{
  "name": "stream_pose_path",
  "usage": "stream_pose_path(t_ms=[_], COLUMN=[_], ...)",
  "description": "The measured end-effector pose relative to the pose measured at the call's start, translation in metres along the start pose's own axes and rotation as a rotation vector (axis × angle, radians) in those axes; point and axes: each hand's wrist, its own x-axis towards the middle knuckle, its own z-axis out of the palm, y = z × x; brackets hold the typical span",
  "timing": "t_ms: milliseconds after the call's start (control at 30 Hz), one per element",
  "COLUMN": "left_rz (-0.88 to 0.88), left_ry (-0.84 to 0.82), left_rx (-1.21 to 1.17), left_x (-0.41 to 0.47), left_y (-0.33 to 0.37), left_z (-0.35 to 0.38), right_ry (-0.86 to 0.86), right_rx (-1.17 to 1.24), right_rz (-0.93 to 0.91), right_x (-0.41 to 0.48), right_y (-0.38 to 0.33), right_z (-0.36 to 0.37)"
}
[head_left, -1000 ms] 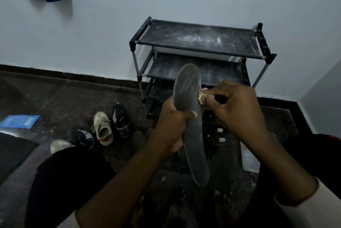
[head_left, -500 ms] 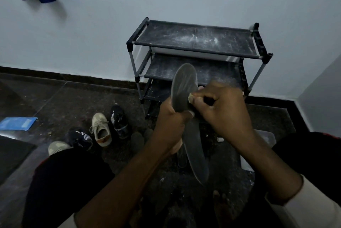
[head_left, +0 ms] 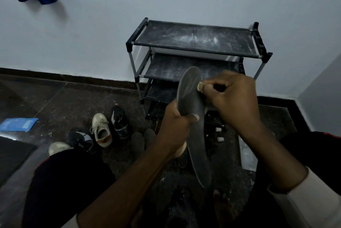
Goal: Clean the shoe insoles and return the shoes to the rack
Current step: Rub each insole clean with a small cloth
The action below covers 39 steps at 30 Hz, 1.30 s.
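A long dark grey insole (head_left: 190, 91) stands upright in front of me, toe end up. My left hand (head_left: 175, 130) grips it around the middle, thumb across its front. My right hand (head_left: 232, 98) pinches a small pale wad (head_left: 199, 86) and holds it against the insole's right edge near the top. Behind stands the black shoe rack (head_left: 195, 37) with dusty bare shelves. On the floor at the left sit a black shoe (head_left: 119, 121), a white sneaker (head_left: 101, 130) and a black striped shoe (head_left: 81, 138).
Another pale shoe (head_left: 58, 147) peeks out by my left knee. Two grey insoles (head_left: 143, 140) lie on the floor by the shoes. A blue sheet (head_left: 17, 124) lies far left, a clear tray (head_left: 247, 154) at the right. Small white caps (head_left: 219, 134) lie near the rack.
My right hand slid the pale wad left onto the insole's face, then back to its right edge. The left hand keeps the same grip.
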Motion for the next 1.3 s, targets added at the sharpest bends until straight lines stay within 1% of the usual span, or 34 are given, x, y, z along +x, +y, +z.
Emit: stream_pose_path(t_ms=[133,233,300,400,467,533,600,733,767,833,900,1033,1067,1167,1200,1233,1300], left_rz=[0.039,0.005,-0.005,0.019,0.02,0.021,0.024,0.046,0.045,0.035,0.041,0.07,0.067,0.049,0.046,0.047,0.071], left_ry=[0.007,0.003,-0.026,-0.033,-0.02,-0.029,-0.041,-0.06,-0.063,-0.058,-0.064,-0.087,-0.082,-0.071,-0.07,-0.073,-0.093], left_rx=[-0.004,-0.009,-0.012,-0.011,-0.013,-0.005,0.004,-0.005,-0.006,-0.004,-0.01,-0.025,-0.032,-0.028,-0.027,-0.027,-0.026], left_x=[0.004,0.002,-0.001,0.0,0.002,0.0,-0.001,0.001,0.001,0.0,-0.002,-0.001,0.0,0.0,-0.002,-0.003,-0.003], left_y=[0.0,0.0,-0.002,-0.001,-0.001,-0.001,-0.002,-0.002,-0.001,0.0,0.0,-0.002,-0.002,-0.001,-0.001,-0.001,-0.002], left_z=[-0.004,-0.001,0.001,0.0,-0.001,0.0,0.001,-0.003,-0.004,-0.002,0.0,-0.002,-0.002,0.001,0.002,0.003,0.002], right_ry=[-0.098,-0.027,0.005,-0.08,-0.089,-0.024,0.009,-0.102,-0.097,-0.035,-0.005,-0.136,-0.134,-0.018,-0.004,-0.017,-0.095], right_rx=[-0.033,-0.019,-0.019,-0.033,-0.034,-0.021,-0.022,-0.02,-0.023,-0.018,-0.015,0.02,0.02,0.016,0.016,0.025,0.064], right_rz=[-0.06,0.0,-0.018,-0.072,-0.067,-0.036,-0.046,-0.086,-0.081,-0.049,-0.056,-0.121,-0.12,-0.073,-0.077,-0.092,-0.121], right_x=[-0.015,-0.009,0.0,-0.01,-0.017,-0.01,0.0,-0.015,-0.016,-0.009,0.0,-0.015,-0.016,-0.002,0.002,0.002,-0.007], right_y=[-0.007,0.001,0.0,-0.009,-0.007,-0.001,-0.001,-0.011,-0.009,-0.003,-0.003,-0.013,-0.011,-0.001,-0.002,-0.004,-0.011], right_z=[0.007,-0.002,-0.003,0.007,0.006,0.0,-0.001,0.009,0.007,0.0,-0.001,0.01,0.009,0.0,0.0,0.002,0.008])
